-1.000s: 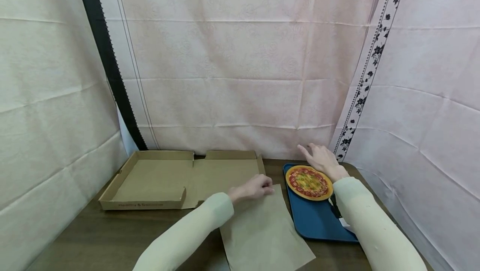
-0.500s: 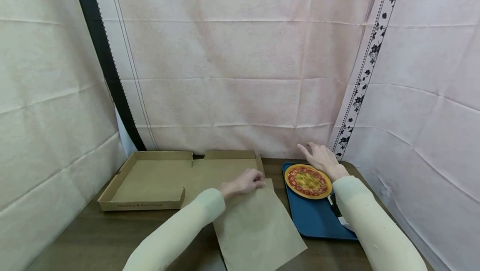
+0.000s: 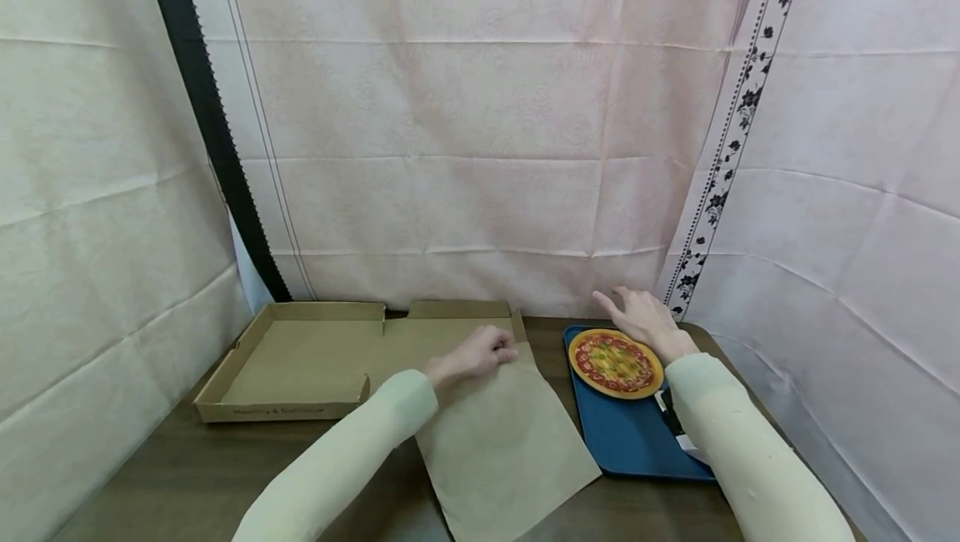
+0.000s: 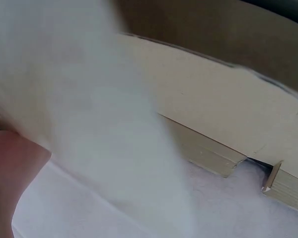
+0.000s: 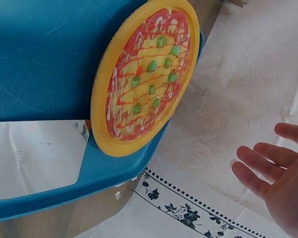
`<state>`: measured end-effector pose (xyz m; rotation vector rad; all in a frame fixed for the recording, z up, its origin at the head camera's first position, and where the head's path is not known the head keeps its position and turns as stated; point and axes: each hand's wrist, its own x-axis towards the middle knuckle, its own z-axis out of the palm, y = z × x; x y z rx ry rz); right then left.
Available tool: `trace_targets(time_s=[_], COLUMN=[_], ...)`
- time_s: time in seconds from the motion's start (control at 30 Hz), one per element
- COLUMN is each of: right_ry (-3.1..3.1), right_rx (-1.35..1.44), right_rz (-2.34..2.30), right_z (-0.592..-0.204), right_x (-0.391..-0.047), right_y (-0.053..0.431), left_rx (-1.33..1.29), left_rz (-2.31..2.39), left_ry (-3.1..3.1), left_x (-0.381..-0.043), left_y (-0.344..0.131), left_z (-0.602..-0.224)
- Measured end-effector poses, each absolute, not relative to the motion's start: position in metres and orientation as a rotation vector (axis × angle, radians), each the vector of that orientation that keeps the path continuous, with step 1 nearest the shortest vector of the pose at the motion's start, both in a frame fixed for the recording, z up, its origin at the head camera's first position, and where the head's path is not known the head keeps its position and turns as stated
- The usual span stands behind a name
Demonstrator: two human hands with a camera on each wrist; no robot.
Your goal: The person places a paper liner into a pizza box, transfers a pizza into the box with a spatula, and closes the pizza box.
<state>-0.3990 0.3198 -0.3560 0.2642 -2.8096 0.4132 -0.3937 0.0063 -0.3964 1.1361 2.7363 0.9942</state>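
My left hand (image 3: 476, 354) pinches the far edge of a brown paper sheet (image 3: 513, 434), which hangs slanting toward the table front. In the left wrist view the paper (image 4: 109, 129) is blurred and covers much of the frame, with part of the hand (image 4: 15, 173) at the left edge. Beyond the pizza (image 3: 617, 363), my right hand (image 3: 643, 321) hovers with spread, relaxed fingers and holds nothing. The pizza, with a yellow crust, red sauce and green bits, lies at the far end of a blue tray (image 3: 626, 442). Beside it is a flat metal blade (image 5: 35, 158), partly hidden by my right sleeve in the head view.
An open cardboard pizza box (image 3: 300, 358) lies at the back left, its right half (image 3: 442, 338) reaching behind my left hand. Brown table (image 3: 187, 484) shows in front of the box. Cloth curtains (image 3: 450, 150) enclose the back and both sides.
My left hand has moved left and slightly away from me, drawing the paper along toward the box. The right hand, pizza and tray have stayed about where they were.
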Motion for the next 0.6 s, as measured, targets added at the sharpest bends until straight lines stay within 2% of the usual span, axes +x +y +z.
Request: trace_targets(time_s=[0.6], right_ry=[-2.792], right_rx=[0.275], right_rz=[0.404], right_z=[-0.356], right_x=[-0.399], right_y=[0.32], left_rx=[1.132], left_rz=[1.081], left_ry=[2.731], left_x=[-0.4], left_y=[-0.015], left_z=[-0.39])
